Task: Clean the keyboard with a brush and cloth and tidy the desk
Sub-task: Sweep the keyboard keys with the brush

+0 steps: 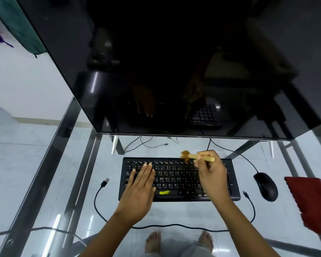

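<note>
Nearest my view, the left hand [139, 186] lay flat on the left half of the keyboard [174, 180], fingers straight and together, gripping nothing. I judged it was there to pin the board so it would not slide on the glass tabletop [183, 214] under the strokes. My right hand [211, 175] was curled round the pale wooden handle of the brush [200, 157], with the handle lying nearly level, which put the brown bristles at the top row of keys, right of centre. The bristles were blurred, so I could not tell whether they touched the keys or hovered just above them. I took this for the brushing step, worked along the far row. The red cloth [309, 199] lay at the tabletop's right edge, beyond the mouse [266, 186] and well apart from the keyboard, probably parked there for the wiping. A yellow smear [164, 192] sat on the space bar, likely work for that cloth. A loose black cable [100, 191] curved round the keyboard's front, its plugs lying free, so the tidying was not yet done.
</note>
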